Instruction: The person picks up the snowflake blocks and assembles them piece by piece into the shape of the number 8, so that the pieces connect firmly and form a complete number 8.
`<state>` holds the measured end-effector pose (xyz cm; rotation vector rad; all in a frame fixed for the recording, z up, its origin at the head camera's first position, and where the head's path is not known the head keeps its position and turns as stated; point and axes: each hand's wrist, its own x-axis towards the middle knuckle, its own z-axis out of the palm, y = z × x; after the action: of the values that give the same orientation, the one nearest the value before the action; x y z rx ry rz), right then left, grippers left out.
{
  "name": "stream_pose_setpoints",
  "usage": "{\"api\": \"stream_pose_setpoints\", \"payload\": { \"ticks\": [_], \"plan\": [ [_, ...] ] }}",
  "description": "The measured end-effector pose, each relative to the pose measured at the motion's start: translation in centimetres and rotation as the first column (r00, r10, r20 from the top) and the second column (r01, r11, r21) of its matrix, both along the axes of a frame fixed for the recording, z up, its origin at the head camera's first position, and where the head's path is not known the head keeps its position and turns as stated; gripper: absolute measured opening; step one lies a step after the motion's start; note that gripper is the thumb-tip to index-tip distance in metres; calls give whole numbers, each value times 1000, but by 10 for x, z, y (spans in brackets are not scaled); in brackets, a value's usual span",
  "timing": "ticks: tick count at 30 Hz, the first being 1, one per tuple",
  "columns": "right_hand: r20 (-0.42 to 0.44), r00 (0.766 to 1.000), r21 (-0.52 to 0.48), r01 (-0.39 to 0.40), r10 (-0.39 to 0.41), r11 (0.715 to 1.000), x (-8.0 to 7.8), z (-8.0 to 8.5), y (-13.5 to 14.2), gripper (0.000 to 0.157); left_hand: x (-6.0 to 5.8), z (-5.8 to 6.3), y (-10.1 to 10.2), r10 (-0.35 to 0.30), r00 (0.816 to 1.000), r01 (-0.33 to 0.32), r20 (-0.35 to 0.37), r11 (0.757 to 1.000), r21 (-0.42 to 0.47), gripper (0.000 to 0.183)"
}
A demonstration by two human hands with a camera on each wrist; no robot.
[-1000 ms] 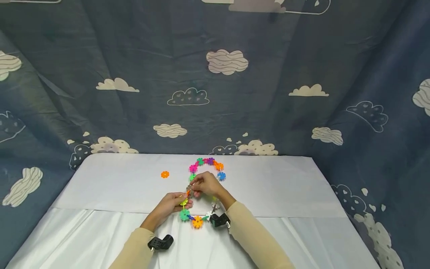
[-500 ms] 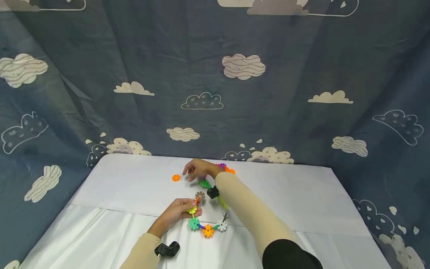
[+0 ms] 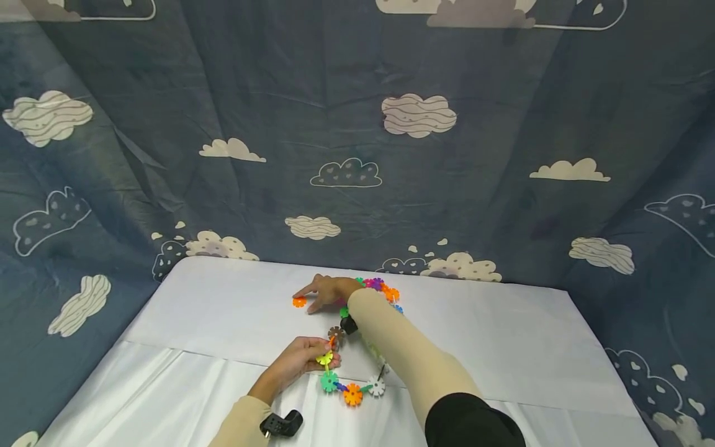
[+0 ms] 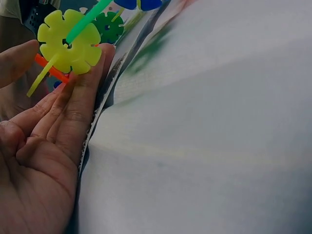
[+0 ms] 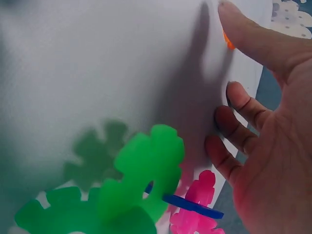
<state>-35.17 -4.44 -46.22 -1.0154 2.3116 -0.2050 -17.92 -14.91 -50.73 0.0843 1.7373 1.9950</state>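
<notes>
My left hand (image 3: 296, 366) pinches a chain of colourful flower-shaped plastic discs at a yellow disc (image 3: 324, 359). In the left wrist view that yellow disc (image 4: 87, 46) sits against the fingers, with thin sticks through it. A brown disc (image 3: 336, 335) is just beyond the fingertips. My right hand (image 3: 329, 292) reaches over the chain to the far left, its extended index fingertip at a loose orange disc (image 3: 299, 302). Most of the orange disc (image 5: 228, 41) is hidden by a finger in the right wrist view. The right forearm covers part of the chain.
Nearer me, the chain runs through a green disc (image 3: 329, 382), an orange one (image 3: 353, 395) and a white one (image 3: 377, 387). Its far side has purple and orange discs (image 3: 392, 295). The white-covered table (image 3: 503, 347) ends at a cloud-patterned dark curtain (image 3: 475, 211).
My right hand has let go of the chain beside the left hand and moved far left to the loose orange disc. The left hand keeps its hold; the head view has shifted slightly.
</notes>
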Motion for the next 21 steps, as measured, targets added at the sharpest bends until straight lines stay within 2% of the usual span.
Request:
{"api": "stream_pose_setpoints", "payload": {
  "ticks": [12,16,21],
  "plan": [
    [-4,1000,-152,15,-16,988,-1,-3,2,27,0,-1,1,2,1000,-2,-18,1000,28,34],
    [0,999,-183,34,-34,983,-3,-4,2,23,0,-3,1,7,1000,-6,-22,999,35,34],
    [83,994,-268,87,-67,960,-8,1,7,20,0,-4,1,7,1000,-6,-26,999,37,35]
  ]
}}
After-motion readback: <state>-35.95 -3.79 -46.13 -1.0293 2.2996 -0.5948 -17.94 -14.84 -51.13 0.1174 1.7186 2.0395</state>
